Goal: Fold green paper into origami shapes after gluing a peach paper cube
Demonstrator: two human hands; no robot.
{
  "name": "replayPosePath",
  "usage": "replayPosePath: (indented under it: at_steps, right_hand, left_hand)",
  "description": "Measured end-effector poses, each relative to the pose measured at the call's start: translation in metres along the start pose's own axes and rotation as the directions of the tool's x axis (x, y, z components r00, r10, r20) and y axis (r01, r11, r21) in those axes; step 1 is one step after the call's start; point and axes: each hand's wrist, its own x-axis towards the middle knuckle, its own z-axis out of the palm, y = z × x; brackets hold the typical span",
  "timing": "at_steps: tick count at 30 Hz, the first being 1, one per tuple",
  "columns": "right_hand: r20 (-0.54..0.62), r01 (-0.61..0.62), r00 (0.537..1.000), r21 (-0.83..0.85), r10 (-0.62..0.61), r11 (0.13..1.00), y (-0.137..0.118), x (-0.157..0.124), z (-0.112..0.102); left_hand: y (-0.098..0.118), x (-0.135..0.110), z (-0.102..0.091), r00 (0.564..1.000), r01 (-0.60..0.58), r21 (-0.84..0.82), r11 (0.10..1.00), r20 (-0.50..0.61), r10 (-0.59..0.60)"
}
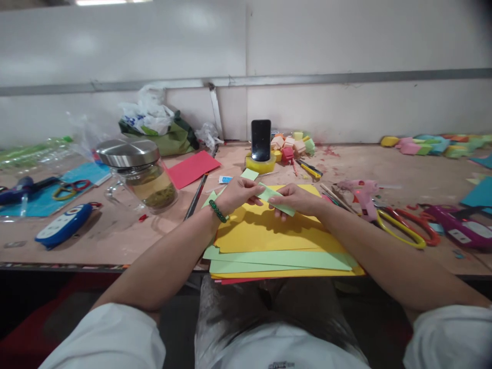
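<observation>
A narrow strip of light green paper (275, 199) is stretched between my two hands, tilted down to the right. My left hand (246, 190), with a green bead bracelet at the wrist, pinches its left end. The right end is pinched by my right hand (292, 200). Beneath both hands lies a stack of yellow paper (265, 236), with light green sheets (277, 262) showing at its near edge. Another piece of light green paper (249, 175) sticks out just beyond my left hand.
Left stand a glass teapot (154, 187), a blue and white device (63, 225) and red paper (195, 168). A phone (261, 139) leans on a yellow tape roll (261, 164) ahead. Right lie a pink glue gun (361, 193), yellow-handled scissors (400, 229) and a cutter knife (310, 170).
</observation>
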Motion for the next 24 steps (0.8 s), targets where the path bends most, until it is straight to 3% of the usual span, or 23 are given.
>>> replayPosePath:
  at_steps: [7,13,19,24]
  right_hand:
    - [0.159,-0.055,0.986,0.082,0.041,0.995,0.000,0.000,-0.007]
    - [0.185,-0.076,0.981,0.130,0.051,0.989,0.002,0.001,-0.009]
    - [0.219,-0.073,0.975,0.108,0.048,0.991,0.003,0.001,-0.011]
    - [0.211,-0.014,0.977,-0.051,0.024,0.999,0.003,0.000,-0.011]
  left_hand:
    - [0.007,0.000,-0.003,0.994,0.084,0.001,0.996,-0.065,-0.084]
    - [0.010,0.000,-0.001,0.987,0.118,-0.042,0.992,-0.107,-0.122]
    - [0.010,-0.001,0.000,0.990,0.090,-0.045,0.995,-0.101,-0.095]
    - [0.011,-0.003,0.002,0.996,0.003,0.002,1.000,-0.089,-0.003]
